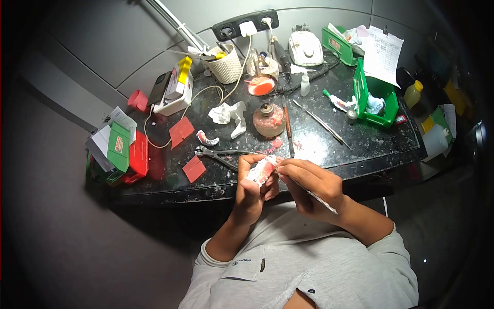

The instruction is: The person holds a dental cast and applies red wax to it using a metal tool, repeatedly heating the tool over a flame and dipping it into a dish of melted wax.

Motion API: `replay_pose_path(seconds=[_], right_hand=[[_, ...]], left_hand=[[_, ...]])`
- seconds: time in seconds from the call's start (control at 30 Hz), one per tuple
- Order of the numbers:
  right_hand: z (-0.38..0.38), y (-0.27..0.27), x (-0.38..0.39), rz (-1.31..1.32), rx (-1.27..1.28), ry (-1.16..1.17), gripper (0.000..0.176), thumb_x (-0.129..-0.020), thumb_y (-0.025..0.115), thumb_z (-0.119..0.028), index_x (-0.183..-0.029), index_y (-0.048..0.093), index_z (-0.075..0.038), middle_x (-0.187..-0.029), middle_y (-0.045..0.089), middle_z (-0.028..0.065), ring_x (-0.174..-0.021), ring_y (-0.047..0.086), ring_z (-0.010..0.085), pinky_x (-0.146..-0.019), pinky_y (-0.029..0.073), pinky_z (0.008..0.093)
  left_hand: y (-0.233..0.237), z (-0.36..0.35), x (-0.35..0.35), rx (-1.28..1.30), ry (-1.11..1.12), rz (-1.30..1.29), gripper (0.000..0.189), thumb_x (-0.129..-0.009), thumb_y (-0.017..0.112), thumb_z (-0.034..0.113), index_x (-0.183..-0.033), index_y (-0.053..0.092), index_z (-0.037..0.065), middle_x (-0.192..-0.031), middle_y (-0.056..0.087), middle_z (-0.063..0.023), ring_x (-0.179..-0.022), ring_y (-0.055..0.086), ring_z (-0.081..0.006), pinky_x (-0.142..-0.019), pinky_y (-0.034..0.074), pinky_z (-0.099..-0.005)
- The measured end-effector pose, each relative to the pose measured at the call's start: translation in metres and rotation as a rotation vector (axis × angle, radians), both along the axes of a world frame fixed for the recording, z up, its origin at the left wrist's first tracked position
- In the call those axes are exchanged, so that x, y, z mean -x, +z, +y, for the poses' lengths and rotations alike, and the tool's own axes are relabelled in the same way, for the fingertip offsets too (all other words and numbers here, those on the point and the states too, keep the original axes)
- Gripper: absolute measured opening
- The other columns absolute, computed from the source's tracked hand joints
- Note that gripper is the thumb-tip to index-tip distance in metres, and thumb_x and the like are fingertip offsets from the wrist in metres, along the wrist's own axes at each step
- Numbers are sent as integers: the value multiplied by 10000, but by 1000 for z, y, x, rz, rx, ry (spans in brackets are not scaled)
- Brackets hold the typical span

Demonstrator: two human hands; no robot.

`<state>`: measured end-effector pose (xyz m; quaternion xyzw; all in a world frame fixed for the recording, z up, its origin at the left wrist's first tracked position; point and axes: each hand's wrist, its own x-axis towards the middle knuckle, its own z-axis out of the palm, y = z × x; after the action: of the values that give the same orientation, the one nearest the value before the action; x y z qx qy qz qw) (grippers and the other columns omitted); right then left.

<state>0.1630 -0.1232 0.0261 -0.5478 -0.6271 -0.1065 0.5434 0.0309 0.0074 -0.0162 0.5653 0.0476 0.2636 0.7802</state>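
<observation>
A white dental cast with pink-red wax [262, 172] is held in my left hand [250, 191], its fingers wrapped round it at the table's front edge. My right hand [312, 181] is closed on a thin metal tool [323, 201], whose handle slants down to the right under the palm. The tool's tip end meets the right side of the cast, partly hidden by the fingers. Just beyond the hands stands a round glass burner [269, 121] spattered with pink wax. A pair of pliers [217, 156] lies close to my left hand.
Red wax sheets [194, 169] and a small cast [207, 138] lie at left, near crumpled tissue [229, 116]. A long metal instrument [322, 123] lies at right. Green bins [383, 116] and a red bin [137, 158] stand at the sides; a white woven cup [224, 67] stands behind.
</observation>
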Motion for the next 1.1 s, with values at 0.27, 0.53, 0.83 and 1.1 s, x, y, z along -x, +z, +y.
replay_pose_path(seconds=[0.27, 0.53, 0.83, 1.1], right_hand=[[0, 1, 1, 22, -9, -4, 242, -846, 711, 104, -1079, 652, 77, -1023, 703, 223, -888, 741, 332, -742, 613, 355], [1, -2, 2, 26, -27, -38, 241, -843, 707, 101, -1079, 659, 85, -1021, 707, 234, -908, 739, 355, -767, 612, 365], [2, -8, 2, 3, -38, -46, 265, -832, 714, 108, -1090, 654, 111, -1044, 696, 263, -917, 743, 362, -775, 620, 358], [7, -11, 7, -26, -77, -117, 205, -845, 707, 106, -1046, 683, 81, -1022, 726, 219, -858, 759, 315, -721, 610, 325]], left_hand=[[3, -3, -4, 110, 4, -18, 911, -851, 463, 831, -1344, 346, 74, -957, 555, -61, -678, 514, -97, -539, 408, -221], [-1, -5, -5, 290, -33, -53, 926, -847, 398, 872, -1322, 410, 78, -910, 611, -50, -681, 559, -92, -521, 429, -218], [8, -13, -9, 414, 0, -42, 932, -867, 365, 867, -1354, 444, 77, -873, 598, -21, -698, 566, -81, -523, 434, -213], [13, -8, -6, 658, -204, -26, 1002, -859, 262, 918, -1303, 549, 66, -814, 586, -1, -593, 508, -115, -491, 384, -249]])
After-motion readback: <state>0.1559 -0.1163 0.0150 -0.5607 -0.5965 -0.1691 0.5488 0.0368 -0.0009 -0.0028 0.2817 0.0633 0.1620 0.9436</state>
